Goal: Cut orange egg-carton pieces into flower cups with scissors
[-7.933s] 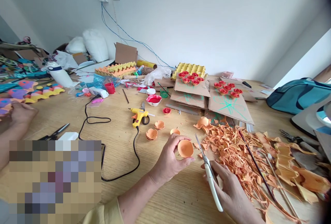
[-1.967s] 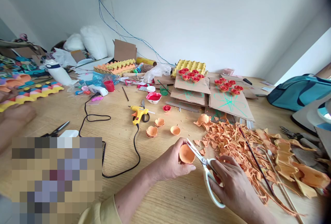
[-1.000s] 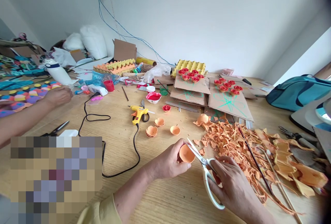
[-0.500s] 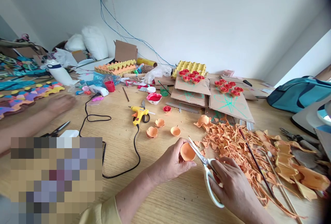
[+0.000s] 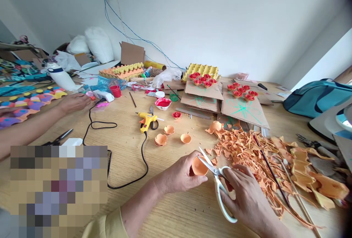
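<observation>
The left hand [image 5: 180,174] is closed around a small orange cup [image 5: 198,166] - thumb below, fingers curled over the top. The cup is held up just above the table [image 5: 123,146], near the front edge, with its open side turned toward the right hand [image 5: 247,197]. The right hand is shut on a pair of scissors [image 5: 217,183], with its fingers through the white handles. The 2 blades are apart and they touch the rim of the cup.

Just to the right lies a big pile of orange scraps [image 5: 247,150], with a thin dark stick across it. A little past the hands, 3 more loose cups [image 5: 161,140] sit on the wood, near a yellow glue gun [image 5: 147,119] with a black cord. A small red flower [image 5: 176,114] and a bowl of red paint [image 5: 163,103] are farther back. Behind the scraps are flat cardboard pieces [image 5: 244,110] with more red flowers on top, and a yellow egg tray [image 5: 202,70] behind those.

On the far left, another person's hand [image 5: 74,102] rests on the table beside painted egg trays - well apart from the cutting. Black scissors [image 5: 59,138] lie near it.
</observation>
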A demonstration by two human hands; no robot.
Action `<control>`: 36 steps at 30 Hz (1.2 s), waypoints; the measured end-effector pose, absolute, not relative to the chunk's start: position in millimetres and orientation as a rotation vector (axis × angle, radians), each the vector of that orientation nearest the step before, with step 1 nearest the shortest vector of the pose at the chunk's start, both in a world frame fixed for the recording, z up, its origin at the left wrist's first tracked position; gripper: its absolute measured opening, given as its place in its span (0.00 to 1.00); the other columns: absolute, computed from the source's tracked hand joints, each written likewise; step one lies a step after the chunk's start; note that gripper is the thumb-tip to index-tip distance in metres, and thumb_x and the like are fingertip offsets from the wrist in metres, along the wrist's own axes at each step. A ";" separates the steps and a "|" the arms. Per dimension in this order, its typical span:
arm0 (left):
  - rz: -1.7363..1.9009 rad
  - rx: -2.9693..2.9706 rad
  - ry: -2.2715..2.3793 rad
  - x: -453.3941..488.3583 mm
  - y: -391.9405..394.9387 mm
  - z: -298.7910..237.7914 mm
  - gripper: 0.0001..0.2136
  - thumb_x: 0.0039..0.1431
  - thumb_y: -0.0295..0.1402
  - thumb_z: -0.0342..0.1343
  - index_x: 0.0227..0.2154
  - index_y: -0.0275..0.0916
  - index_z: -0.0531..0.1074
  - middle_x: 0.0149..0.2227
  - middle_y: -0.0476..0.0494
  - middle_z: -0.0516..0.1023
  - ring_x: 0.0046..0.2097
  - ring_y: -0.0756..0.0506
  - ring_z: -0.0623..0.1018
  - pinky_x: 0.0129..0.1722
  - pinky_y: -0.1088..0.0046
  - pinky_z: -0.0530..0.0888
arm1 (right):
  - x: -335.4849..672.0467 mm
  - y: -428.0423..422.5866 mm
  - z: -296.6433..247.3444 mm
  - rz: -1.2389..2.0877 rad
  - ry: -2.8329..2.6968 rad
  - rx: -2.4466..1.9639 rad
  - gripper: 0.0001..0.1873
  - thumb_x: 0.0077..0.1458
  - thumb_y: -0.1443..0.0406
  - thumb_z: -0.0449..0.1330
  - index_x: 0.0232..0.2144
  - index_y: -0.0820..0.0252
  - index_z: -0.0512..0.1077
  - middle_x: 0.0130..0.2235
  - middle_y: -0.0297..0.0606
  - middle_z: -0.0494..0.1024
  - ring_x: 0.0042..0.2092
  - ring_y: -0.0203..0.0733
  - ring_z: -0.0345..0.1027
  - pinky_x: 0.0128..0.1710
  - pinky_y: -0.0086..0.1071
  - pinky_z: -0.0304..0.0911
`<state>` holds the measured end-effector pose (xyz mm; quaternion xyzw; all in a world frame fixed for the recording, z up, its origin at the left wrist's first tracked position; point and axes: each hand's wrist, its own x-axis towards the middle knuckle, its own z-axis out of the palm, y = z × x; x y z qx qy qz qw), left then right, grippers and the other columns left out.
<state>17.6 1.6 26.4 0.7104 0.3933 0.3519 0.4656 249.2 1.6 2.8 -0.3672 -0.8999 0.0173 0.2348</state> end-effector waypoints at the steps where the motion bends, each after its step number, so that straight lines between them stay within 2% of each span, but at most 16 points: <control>1: 0.856 1.736 0.951 17.1 1.4 28.6 0.11 0.54 0.29 0.58 0.40 0.40 0.67 0.38 0.47 0.71 0.36 0.48 0.70 0.37 0.71 0.69 | 249.7 1.2 2.3 0.055 -2.474 -1.004 0.12 0.57 0.64 0.57 0.27 0.54 0.55 0.23 0.25 0.65 0.24 0.36 0.58 0.42 0.39 0.56; 7: 0.793 1.727 0.953 11.4 0.9 34.7 0.14 0.54 0.29 0.57 0.44 0.40 0.66 0.33 0.51 0.69 0.32 0.50 0.67 0.31 0.75 0.66 | 253.0 0.0 -0.1 0.141 -2.520 -0.956 0.13 0.60 0.64 0.56 0.27 0.54 0.55 0.23 0.24 0.64 0.24 0.35 0.58 0.43 0.39 0.57; 13: 0.736 1.740 0.959 2.4 4.7 31.7 0.11 0.50 0.26 0.58 0.37 0.39 0.67 0.30 0.52 0.67 0.33 0.49 0.67 0.33 0.74 0.67 | 253.1 -2.0 0.3 0.186 -2.567 -0.892 0.13 0.64 0.64 0.54 0.28 0.53 0.54 0.23 0.26 0.65 0.24 0.37 0.57 0.36 0.36 0.57; 17: 0.733 1.701 0.992 0.1 6.9 30.1 0.11 0.47 0.26 0.60 0.33 0.39 0.65 0.28 0.54 0.64 0.30 0.51 0.64 0.30 0.76 0.65 | 254.2 -1.7 -2.9 0.172 -2.592 -0.909 0.13 0.64 0.64 0.53 0.28 0.54 0.55 0.23 0.27 0.66 0.25 0.38 0.59 0.35 0.35 0.57; 22: 0.943 1.579 0.929 9.1 6.8 23.1 0.21 0.47 0.33 0.66 0.43 0.38 0.65 0.39 0.47 0.70 0.40 0.46 0.70 0.41 0.71 0.70 | 253.8 1.9 -6.4 0.107 -2.532 -0.965 0.13 0.65 0.63 0.52 0.27 0.54 0.55 0.23 0.27 0.66 0.26 0.38 0.63 0.34 0.33 0.56; 26: 1.030 1.688 0.965 16.1 3.8 18.2 0.15 0.57 0.34 0.59 0.46 0.38 0.64 0.41 0.43 0.71 0.42 0.45 0.71 0.43 0.68 0.70 | 253.6 5.4 -8.9 0.062 -2.500 -0.982 0.12 0.63 0.65 0.53 0.27 0.54 0.55 0.22 0.26 0.67 0.24 0.37 0.62 0.36 0.35 0.56; 30: 0.977 1.767 0.941 16.7 1.4 19.3 0.12 0.59 0.30 0.55 0.46 0.39 0.63 0.42 0.44 0.71 0.43 0.45 0.70 0.47 0.67 0.69 | 253.9 5.2 -8.5 0.073 -2.488 -1.012 0.12 0.59 0.66 0.56 0.27 0.54 0.56 0.22 0.24 0.66 0.23 0.35 0.59 0.40 0.37 0.55; 36: 0.811 1.759 0.939 15.7 1.1 23.1 0.14 0.56 0.28 0.54 0.45 0.39 0.63 0.36 0.49 0.66 0.35 0.49 0.66 0.36 0.72 0.67 | 251.9 3.9 -3.9 0.070 -2.486 -1.030 0.14 0.55 0.65 0.59 0.27 0.54 0.55 0.25 0.27 0.64 0.26 0.38 0.58 0.37 0.36 0.53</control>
